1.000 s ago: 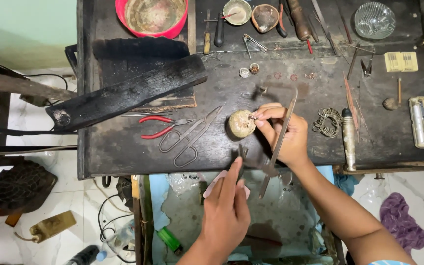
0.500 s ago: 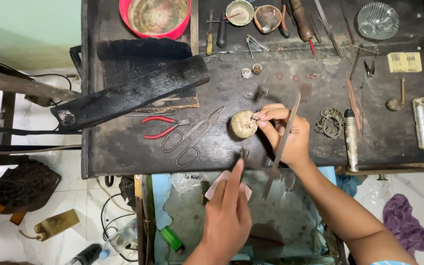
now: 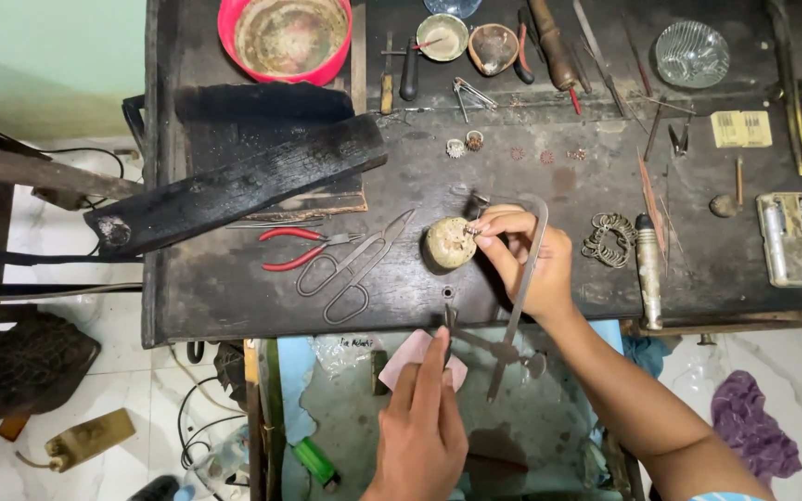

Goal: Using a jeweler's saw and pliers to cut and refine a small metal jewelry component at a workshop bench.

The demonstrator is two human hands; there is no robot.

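Your right hand (image 3: pixel 521 264) stays pinched on a small piece at the round ball (image 3: pixel 450 243); saw frame unmoved. Left hand (image 3: pixel 419 413), fingers extended, has crept up onto the pink cloth (image 3: pixel 403 357).

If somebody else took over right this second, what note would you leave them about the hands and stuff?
Right hand: fingertips pinch a tiny piece against the round tan ball on the dark workbench.
Left hand: below the bench edge, fingers on a pink paper.
Metal shears and red-handled pliers lie left of the ball; a pile of wire rings lies right.
Done or left: cannot tell.
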